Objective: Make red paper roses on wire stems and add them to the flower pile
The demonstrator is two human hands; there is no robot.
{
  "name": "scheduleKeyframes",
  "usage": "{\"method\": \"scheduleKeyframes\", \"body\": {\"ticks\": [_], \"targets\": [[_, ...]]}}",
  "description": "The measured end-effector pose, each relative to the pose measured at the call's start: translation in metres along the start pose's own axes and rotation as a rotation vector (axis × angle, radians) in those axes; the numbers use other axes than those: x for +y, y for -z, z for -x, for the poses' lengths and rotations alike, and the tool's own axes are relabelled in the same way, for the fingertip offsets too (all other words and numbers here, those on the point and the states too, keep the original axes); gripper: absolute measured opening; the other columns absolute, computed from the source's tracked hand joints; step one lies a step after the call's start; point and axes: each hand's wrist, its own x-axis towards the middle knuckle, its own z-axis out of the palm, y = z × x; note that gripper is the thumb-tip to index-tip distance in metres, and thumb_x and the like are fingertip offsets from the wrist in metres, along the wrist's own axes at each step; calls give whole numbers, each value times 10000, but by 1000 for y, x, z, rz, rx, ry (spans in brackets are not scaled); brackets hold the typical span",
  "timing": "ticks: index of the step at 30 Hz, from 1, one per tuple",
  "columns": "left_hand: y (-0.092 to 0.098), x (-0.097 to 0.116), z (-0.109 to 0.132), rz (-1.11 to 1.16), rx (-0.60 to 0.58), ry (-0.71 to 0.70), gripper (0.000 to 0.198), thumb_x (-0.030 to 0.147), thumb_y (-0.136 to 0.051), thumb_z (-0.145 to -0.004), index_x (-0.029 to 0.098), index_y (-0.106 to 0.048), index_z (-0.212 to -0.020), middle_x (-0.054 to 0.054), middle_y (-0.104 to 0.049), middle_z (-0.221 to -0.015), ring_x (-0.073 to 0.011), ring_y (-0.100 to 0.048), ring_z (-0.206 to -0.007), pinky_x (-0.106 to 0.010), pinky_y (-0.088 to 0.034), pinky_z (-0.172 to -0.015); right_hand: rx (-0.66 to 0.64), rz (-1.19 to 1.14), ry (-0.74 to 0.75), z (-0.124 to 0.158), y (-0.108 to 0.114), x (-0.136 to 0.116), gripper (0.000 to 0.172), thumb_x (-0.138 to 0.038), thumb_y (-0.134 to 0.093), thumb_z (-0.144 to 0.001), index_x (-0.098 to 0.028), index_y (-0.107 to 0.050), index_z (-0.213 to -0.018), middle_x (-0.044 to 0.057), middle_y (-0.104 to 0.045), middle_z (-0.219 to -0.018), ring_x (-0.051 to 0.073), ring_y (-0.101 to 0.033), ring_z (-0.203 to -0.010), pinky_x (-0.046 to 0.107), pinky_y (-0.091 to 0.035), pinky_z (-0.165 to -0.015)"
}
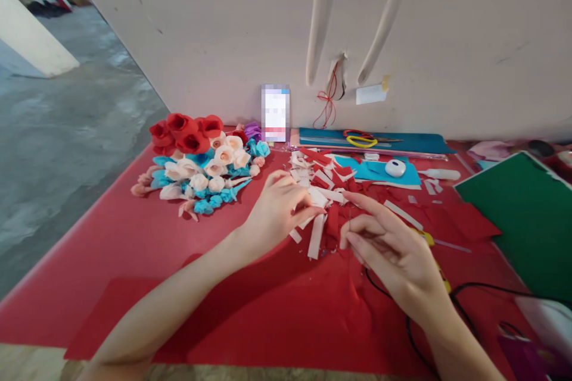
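My left hand [281,211] hovers over the left side of a heap of paper scraps [316,237], its fingers curled and its thumb stretched to the right. What it holds, if anything, is too small to make out. To the right of the heap, my right hand [397,256] has its thumb pressed to a fingertip and its index finger extended. A faint thin line runs by that pinch, too fine to name. White and red strips lie below and between both hands. Left of my left hand rests a bunch of paper flowers [217,166] in red, white, pink and blue.
Along the wall stand a phone [276,113] and a blue sheet [402,141] with yellow-and-orange scissors [361,140]. A white earbud case [395,168] lies on blue paper. At right are a green board [522,220] and a black cable [487,286]. Red sheets cover the front.
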Motion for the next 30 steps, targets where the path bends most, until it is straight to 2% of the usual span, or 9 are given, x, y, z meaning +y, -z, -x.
{"method": "scheduleKeyframes", "body": {"ticks": [3, 7, 9, 11, 13, 15, 19, 25, 30], "targets": [[-12, -13, 1, -308, -127, -110, 352, 343, -549, -862, 152, -555, -566, 9, -550, -540, -156, -529, -615, -370, -443, -732, 37, -3, -2, 0, 2, -1, 406, -119, -468, -871, -229, -456, -1262, -38, -613, -684, 72, -559, -538, 162, -445, -472], [-17, -18, 1, -322, -168, -90, 145, 257, -572, -847, 148, -635, -920, -52, -674, -907, -193, -612, -819, -402, -479, -795, 97, 10, -13, 1, 4, 1, 415, -125, -497, -853, -214, -468, -1258, -22, -619, -712, 76, -552, -544, 163, -427, -448], [-14, -15, 1, -251, -112, -115, 177, 276, -550, -865, 161, -646, -771, 14, -655, -695, -138, -595, -679, -436, -448, -911, 111, 3, -12, 0, 5, 1, 410, -127, -502, -850, -217, -478, -1250, -24, -617, -709, 77, -554, -544, 169, -440, -464], [-11, -10, 1, -129, 32, -175, 233, 254, -528, -881, 163, -628, -691, 75, -536, -485, -78, -502, -505, -371, -471, -916, 79, -5, -14, 0, 6, 0, 398, -123, -491, -858, -226, -485, -1242, -27, -618, -703, 78, -557, -542, 175, -456, -487], [-7, -6, 3, -63, 216, -296, 98, 178, -552, -864, 156, -640, -827, 103, -484, -454, -52, -429, -445, -306, -508, -866, 9, 0, -23, 0, 7, -3, 396, -119, -475, -868, -234, -483, -1247, -24, -617, -699, 86, -576, -565, 179, -470, -503], [-1, -3, 6, -126, 315, -447, 168, 105, -589, -822, 147, -625, -980, 110, -478, -476, -44, -409, -450, -324, -511, -873, -65, 12, -33, 1, 8, -6, 408, -114, -465, -872, -243, -476, -1259, -18, -613, -716, 97, -600, -625, 180, -483, -527], [11, 6, 9, -312, 305, -614, 202, 43, -552, -820, 131, -640, -979, 104, -464, -460, -45, -425, -464, -378, -488, -907, -119, 18, 1, 4, 8, -8, 417, -109, -458, -876, -252, -465, -1268, -14, -600, -739, 98, -601, -677, 178, -497, -576], [16, 14, 9, -379, 269, -653, 152, 48, -528, -838, 131, -639, -903, 86, -519, -451, -51, -483, -458, -360, -511, -877, -181, 116, 113, 10, 3, -3, 523, -82, -448, -871, -274, -375, -1352, -23, -599, -782, 89, -584, -706, 198, -501, -683], [11, 12, 11, -356, 299, -652, 95, 60, -565, -815, 125, -627, -846, 76, -525, -445, -67, -491, -456, -328, -545, -795, -247, 319, 223, 13, -5, -6, 626, -70, -403, -866, -242, -214, -1438, -26, -597, -757, 96, -546, -626, 203, -476, -624]]}}
